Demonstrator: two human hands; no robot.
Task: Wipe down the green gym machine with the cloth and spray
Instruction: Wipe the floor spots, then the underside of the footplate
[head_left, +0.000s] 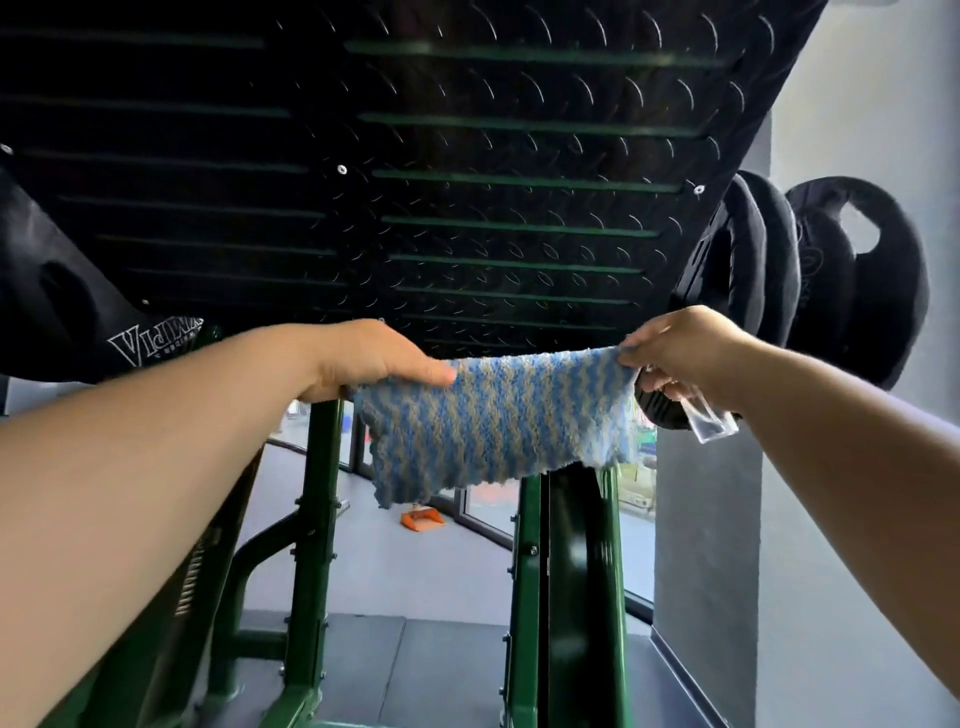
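A black treaded footplate (467, 182) with green slots fills the upper view, tilted over both arms. To its right, black weight plates (852, 291) hang on the machine, and another dark plate (52, 301) with white lettering sits at far left. Below, the machine's green posts (319, 519) rise from a grey floor (389, 582), one left of centre and a thicker one to the right. A small orange object (422, 519) lies on the floor farther off, near windows.

The cloth (493, 421), striped blue and tan, hangs just below the footplate's near edge, in front of the posts and stretched between the two hands. The left hand (363, 358) pinches its upper left corner, thumb laid on top and the fingers hidden underneath. The right hand (685, 353) pinches the upper right corner at its fingertips, while its curled lower fingers also hold the clear spray bottle (709, 415), whose end pokes out beneath the palm. The cloth's lower edge hangs free.
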